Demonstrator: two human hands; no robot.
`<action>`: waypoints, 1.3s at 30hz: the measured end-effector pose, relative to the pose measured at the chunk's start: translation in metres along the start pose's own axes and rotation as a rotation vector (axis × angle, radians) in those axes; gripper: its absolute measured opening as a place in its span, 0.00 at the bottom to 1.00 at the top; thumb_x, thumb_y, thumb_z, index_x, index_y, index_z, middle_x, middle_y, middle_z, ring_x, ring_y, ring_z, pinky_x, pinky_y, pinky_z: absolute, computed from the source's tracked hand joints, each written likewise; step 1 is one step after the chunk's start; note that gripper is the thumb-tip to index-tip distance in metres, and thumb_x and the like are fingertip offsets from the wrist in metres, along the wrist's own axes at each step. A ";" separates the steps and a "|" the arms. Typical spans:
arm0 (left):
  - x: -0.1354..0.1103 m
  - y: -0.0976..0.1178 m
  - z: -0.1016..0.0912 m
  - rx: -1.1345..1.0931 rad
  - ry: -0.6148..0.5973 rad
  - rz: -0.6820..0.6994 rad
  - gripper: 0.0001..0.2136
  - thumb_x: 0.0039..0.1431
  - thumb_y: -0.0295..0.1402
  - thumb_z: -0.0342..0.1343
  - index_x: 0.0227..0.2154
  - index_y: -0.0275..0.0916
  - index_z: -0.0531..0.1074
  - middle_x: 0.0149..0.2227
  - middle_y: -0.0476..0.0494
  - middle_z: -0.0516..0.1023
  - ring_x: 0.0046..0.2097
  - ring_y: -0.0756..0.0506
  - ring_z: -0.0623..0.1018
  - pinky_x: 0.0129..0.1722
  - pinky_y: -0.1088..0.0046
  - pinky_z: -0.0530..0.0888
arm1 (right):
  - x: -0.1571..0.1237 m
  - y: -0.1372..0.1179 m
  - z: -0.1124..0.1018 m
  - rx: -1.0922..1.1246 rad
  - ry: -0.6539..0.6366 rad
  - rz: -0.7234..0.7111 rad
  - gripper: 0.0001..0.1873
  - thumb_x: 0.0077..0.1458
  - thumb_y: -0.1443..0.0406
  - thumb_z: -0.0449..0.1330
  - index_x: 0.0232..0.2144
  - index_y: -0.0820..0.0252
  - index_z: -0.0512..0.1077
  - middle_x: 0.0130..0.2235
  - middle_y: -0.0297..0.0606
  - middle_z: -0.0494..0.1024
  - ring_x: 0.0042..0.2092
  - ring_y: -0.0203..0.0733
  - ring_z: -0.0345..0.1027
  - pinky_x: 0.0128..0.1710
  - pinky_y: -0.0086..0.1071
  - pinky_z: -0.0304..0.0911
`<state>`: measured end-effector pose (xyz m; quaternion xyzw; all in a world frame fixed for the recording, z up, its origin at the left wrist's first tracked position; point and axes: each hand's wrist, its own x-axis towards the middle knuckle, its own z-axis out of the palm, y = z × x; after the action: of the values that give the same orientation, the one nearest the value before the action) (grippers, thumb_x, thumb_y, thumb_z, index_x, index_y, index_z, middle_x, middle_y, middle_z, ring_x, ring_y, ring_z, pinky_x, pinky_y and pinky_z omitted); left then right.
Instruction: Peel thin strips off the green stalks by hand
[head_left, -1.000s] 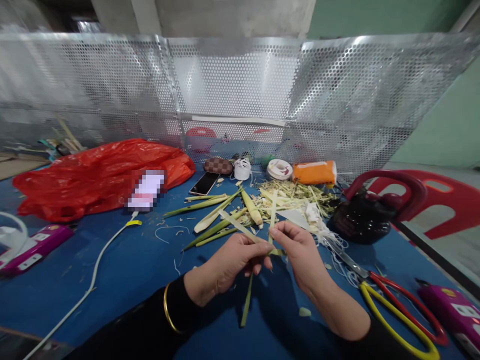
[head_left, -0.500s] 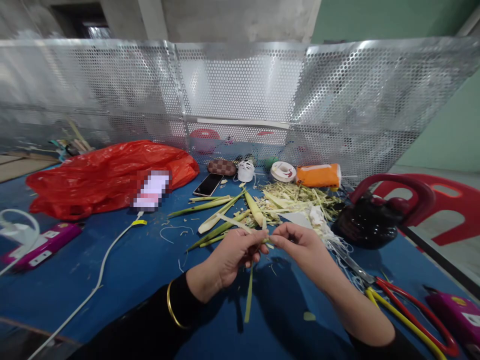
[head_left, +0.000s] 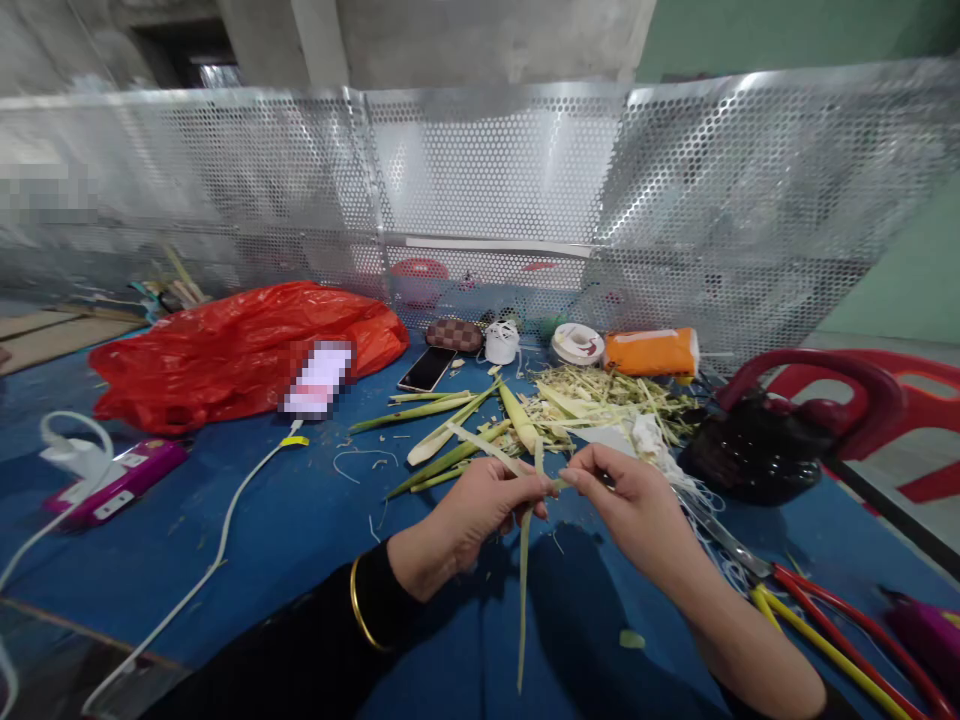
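- Left risk: the flat, pale-green leaf strips (head_left: pixel 523 590) might slide out of place at their crossing, should the bare left hand (head_left: pixel 484 503) slacken.
- Right risk: too hard a tug by the bare right hand (head_left: pixel 634 497) might split a strip (they look thin).
- Left grip: thumb and fingers pinch the crossing; 1 strip hangs below, 1 slants up-left.
- Right grip: thumb and forefinger nearly together, pinching a short strip end just right of the left fingertips.

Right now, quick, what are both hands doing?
Left hand: closed, holding thin flat pale-green leaf strips.
Right hand: closed, fingertips seemingly pinching one strip's end.
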<state>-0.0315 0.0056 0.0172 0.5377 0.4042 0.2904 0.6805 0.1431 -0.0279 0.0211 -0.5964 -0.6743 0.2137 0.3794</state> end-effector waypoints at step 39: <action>0.000 0.011 -0.005 -0.084 0.188 0.121 0.09 0.44 0.32 0.65 0.27 0.34 0.72 0.22 0.50 0.75 0.20 0.55 0.67 0.18 0.79 0.58 | -0.018 -0.015 0.034 0.280 -0.023 0.011 0.15 0.56 0.61 0.54 0.20 0.58 0.63 0.24 0.30 0.63 0.29 0.36 0.59 0.31 0.30 0.54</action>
<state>-0.0350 0.0109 0.0272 0.5026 0.4206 0.3966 0.6428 0.1078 -0.0429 0.0065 -0.5389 -0.6388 0.3145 0.4501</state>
